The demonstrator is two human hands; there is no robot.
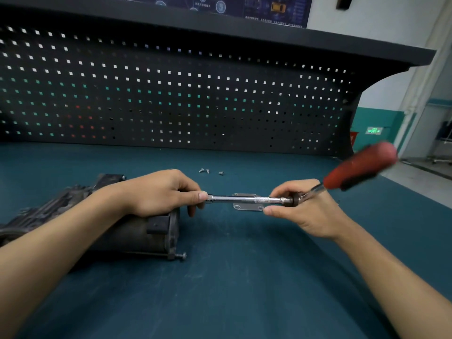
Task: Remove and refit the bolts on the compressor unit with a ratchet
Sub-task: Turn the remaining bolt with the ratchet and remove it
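Head view, counts: one compressor unit (137, 228), one ratchet (362, 165), one extension bar (244, 198), three loose bolts (208, 170), one long bolt (182, 255), one metal plate (247, 207), two hands.
Surface: a desk (244, 277) with a dark teal top. The compressor unit lies on its left side. The three loose bolts lie close together far beyond the hands. The metal plate lies flat right under the extension bar.
Room: a black pegboard (171, 94) with square holes stands along the far edge of the desk, under a dark shelf (269, 37). A blue poster (220, 6) hangs above the shelf. At far right are a pale wall with a teal band and a light floor.
Compressor unit: dark and grimy, long axis roughly left to right, with its flanged end facing right. The long bolt sticks out to the right at the near corner of the flange. The left forearm crosses above it.
Ratchet: its head is at the right end of the extension bar. Its red handle points up toward the far right and is blurred.
Extension bar: a chrome rod held level above the desk between the hands, long axis left to right.
Left hand (166, 192): fingers curled, thumb and fingertips pinching the left end of the extension bar, just right of the compressor's flange.
Right hand (305, 211): fingers and thumb curled round the ratchet head where it meets the bar.
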